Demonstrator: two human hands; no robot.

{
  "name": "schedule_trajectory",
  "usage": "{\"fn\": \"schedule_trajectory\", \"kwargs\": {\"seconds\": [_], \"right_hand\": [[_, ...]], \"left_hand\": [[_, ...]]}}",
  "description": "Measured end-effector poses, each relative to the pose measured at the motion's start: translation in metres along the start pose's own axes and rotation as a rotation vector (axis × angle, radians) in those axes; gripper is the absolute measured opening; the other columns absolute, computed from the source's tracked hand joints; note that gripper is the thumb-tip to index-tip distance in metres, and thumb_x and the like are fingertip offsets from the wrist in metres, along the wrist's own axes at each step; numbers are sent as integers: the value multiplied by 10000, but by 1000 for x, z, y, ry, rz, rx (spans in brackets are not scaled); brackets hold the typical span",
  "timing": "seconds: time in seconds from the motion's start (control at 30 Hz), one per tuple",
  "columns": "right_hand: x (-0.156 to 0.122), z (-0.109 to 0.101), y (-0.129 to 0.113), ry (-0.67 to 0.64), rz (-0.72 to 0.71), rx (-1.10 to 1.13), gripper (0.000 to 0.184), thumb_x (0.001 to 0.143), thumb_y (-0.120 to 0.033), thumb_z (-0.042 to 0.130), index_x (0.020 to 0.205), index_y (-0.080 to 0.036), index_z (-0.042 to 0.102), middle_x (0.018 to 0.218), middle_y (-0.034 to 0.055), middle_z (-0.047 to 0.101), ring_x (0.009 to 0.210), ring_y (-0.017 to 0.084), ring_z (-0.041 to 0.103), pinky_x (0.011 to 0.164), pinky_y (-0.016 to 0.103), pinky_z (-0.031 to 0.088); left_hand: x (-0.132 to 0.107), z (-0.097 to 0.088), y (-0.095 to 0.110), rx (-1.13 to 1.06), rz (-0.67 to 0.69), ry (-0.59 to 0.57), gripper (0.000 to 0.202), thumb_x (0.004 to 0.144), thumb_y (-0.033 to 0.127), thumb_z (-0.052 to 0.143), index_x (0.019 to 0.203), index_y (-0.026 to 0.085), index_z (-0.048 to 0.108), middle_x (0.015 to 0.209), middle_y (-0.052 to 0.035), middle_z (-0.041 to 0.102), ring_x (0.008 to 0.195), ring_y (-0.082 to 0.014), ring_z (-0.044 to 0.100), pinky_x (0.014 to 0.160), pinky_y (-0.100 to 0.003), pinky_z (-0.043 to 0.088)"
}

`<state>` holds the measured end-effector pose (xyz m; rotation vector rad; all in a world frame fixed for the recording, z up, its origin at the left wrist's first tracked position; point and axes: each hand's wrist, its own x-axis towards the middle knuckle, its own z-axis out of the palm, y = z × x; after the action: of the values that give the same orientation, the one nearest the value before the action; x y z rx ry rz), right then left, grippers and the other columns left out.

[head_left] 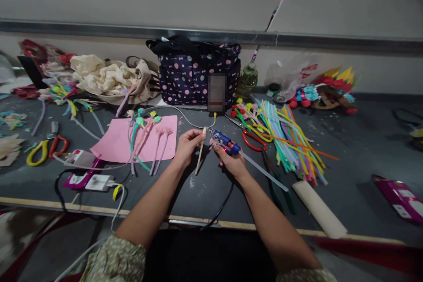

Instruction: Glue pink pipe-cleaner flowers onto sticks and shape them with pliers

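Between the fingertips of my left hand is the upper end of a thin pale stick, its lower end hanging over the dark table. My right hand is wrapped round a blue glue gun, whose nozzle points left toward the top of the stick. A long translucent glue stick runs out of the gun's back. Something small and pink shows by my right fingers; I cannot make out what. Left of my hands, several pipe-cleaner flowers lie on a pink sheet.
A bundle of coloured pipe cleaners lies on the right, near red-handled scissors and dark green-handled pliers. Power strips and cables sit at left. Along the back stand a polka-dot bag and a phone on a cable.
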<state>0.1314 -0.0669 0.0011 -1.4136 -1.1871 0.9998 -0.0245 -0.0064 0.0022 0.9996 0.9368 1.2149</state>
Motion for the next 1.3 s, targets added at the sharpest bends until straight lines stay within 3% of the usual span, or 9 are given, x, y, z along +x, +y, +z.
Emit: {"fn": "schedule_trajectory", "kwargs": {"seconds": [0.7, 1.0, 1.07, 1.2, 1.3], "right_hand": [[-3, -1, -10, -22, 7, -20, 377, 728, -565, 679, 802, -196, 671, 428, -58, 516, 367, 113, 489, 411, 223, 423], [1, -2, -2, -88, -14, -44, 369, 730, -545, 692, 845, -194, 684, 486, -62, 526, 372, 109, 497, 411, 226, 428], [2, -3, -1, -49, -29, -46, 386, 726, -553, 694, 870, -196, 681, 517, -60, 542, 383, 112, 507, 423, 232, 431], [7, -6, 1, 226, -27, -27, 404, 729, -598, 664, 788, -200, 632, 589, -29, 597, 426, 124, 525, 455, 256, 432], [13, -11, 7, 327, -77, -107, 378, 740, -574, 652, 786, -202, 605, 655, -2, 625, 521, 155, 572, 524, 276, 452]], "left_hand": [[0, -1, 0, -1, 9, 0, 176, 654, 286, 799, 737, 164, 703, 617, 20, 570, 526, -63, 462, 513, -190, 383], [0, -1, 1, 52, 52, 27, 194, 638, 301, 802, 753, 166, 723, 673, -6, 632, 552, -83, 497, 529, -209, 410], [0, -2, 2, 65, 75, 45, 176, 652, 297, 789, 753, 169, 722, 672, -1, 629, 549, -79, 496, 528, -205, 409], [2, -5, 1, 24, 67, 84, 166, 654, 285, 780, 737, 166, 699, 627, 26, 585, 512, -55, 467, 511, -182, 389], [3, -6, -1, -18, 31, 85, 178, 646, 278, 779, 738, 159, 685, 624, 35, 566, 491, -43, 453, 488, -171, 374]]}}
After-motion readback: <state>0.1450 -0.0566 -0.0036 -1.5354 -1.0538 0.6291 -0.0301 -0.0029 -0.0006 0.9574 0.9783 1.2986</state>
